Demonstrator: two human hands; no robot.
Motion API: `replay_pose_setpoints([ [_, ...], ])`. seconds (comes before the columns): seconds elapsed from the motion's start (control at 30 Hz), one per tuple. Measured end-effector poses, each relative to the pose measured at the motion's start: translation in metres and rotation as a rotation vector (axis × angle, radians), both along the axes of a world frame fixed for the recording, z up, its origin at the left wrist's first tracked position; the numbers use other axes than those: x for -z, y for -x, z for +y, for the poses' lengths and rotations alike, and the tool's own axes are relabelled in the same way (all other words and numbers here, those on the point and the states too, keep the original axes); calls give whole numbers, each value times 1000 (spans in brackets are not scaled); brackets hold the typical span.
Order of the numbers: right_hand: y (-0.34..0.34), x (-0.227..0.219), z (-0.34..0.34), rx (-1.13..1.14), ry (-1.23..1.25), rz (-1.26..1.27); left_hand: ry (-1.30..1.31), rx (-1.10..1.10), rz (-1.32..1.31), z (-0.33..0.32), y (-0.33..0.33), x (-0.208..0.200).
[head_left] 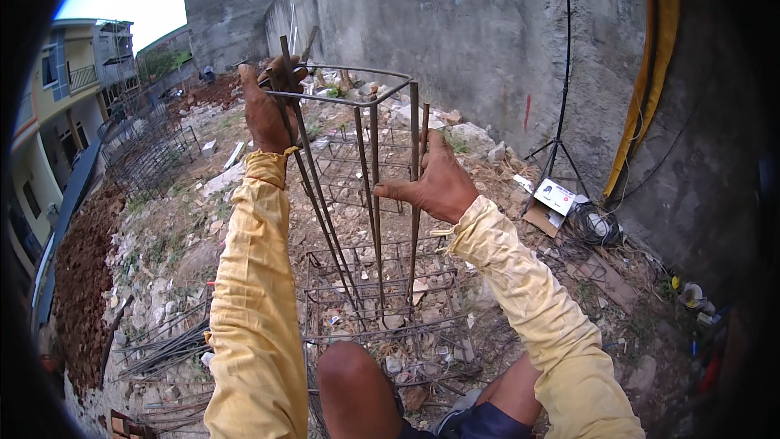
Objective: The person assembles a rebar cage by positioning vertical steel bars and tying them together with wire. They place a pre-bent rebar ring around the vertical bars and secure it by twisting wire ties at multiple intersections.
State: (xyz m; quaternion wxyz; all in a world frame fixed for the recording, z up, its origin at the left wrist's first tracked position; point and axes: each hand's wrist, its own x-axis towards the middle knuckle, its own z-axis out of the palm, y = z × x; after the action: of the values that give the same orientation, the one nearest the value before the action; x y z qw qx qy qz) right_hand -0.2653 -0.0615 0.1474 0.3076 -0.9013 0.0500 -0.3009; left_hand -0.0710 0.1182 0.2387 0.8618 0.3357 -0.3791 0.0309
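Several long rusty rebar rods (376,195) rise in front of me from a low steel cage (382,283) on the ground. Around their upper ends sits a rectangular steel stirrup (325,98). My left hand (272,110) is closed at the stirrup's left corner, with its fingers round the ring and the rods there. Lower and to the right, my right hand (439,183) grips the right-hand rods, thumb pointing left across them; its other fingers are partly hidden behind.
A tall concrete wall (455,32) stands behind. At right are a black tripod (561,114), a white box (554,197), coiled cable (597,226) and a hanging yellow strip (650,73). More rebar cages (146,150) and loose rods (166,347) lie left on rubble.
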Motion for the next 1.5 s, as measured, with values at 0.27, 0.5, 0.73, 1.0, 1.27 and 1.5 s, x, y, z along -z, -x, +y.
replay_pose_setpoints([
  [0.27,-3,-14,14,118,187,109,-5,-149,24,-9,-13,1],
  [0.5,-19,-19,12,163,235,112,-54,-235,48,-12,-6,-1],
  [0.73,-23,-16,14,157,221,103,0,-243,-1,-13,-11,6],
  [1.0,-24,-23,13,160,198,140,42,-165,-29,-14,-2,8],
  [1.27,-21,-17,15,165,226,73,-19,-320,-188,-13,-1,13],
  [1.5,-24,-20,17,194,192,67,92,-187,-49,-19,-1,13],
])
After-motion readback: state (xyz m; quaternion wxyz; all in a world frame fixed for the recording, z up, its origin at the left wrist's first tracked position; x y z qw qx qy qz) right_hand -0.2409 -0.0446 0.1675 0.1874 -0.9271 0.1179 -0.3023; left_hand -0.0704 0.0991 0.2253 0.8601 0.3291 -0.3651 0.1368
